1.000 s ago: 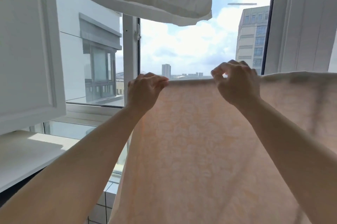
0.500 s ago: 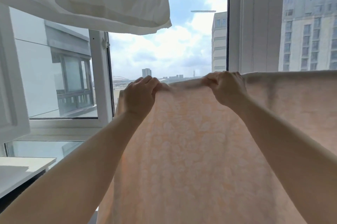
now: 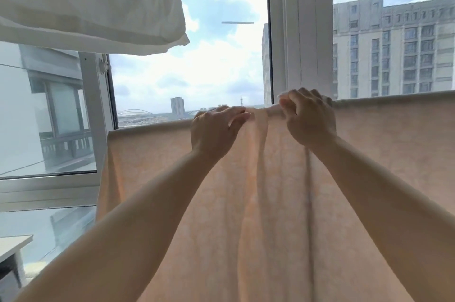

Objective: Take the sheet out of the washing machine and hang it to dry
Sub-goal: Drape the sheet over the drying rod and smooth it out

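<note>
Both my hands hold the sheet's top edge at the window.
The peach sheet point(image 3: 270, 203) hangs down, its top fold running left to right, rising toward the right. My left hand point(image 3: 214, 132) pinches that fold with thumb and fingers; my right hand point(image 3: 309, 119), just beside it, curls its fingers over the bunched edge. A white cloth point(image 3: 86, 4) hangs at the upper left, before the window frame point(image 3: 300, 31).

We see strong daylight pouring through the window point(image 3: 197, 75), backlighting the sheet point(image 3: 270, 203) so it glows peach with soft vertical fold shadows. Forearms sit in shade. Wide-angle bending shows at edges; slight softness throughout.
</note>
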